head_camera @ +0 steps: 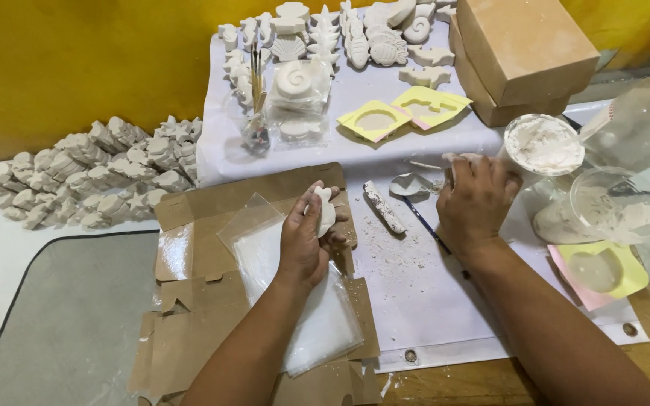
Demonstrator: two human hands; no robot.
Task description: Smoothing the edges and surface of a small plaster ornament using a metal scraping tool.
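Head cam: plaster fish (325,210) in left hand (304,239) grip, over cardboard (189,263).

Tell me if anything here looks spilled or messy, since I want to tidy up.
Yes. White crumbs and powder are scattered over the white sheet between the left hand and the right hand, beside a plaster-caked stick. The flattened cardboard is torn at its edges.
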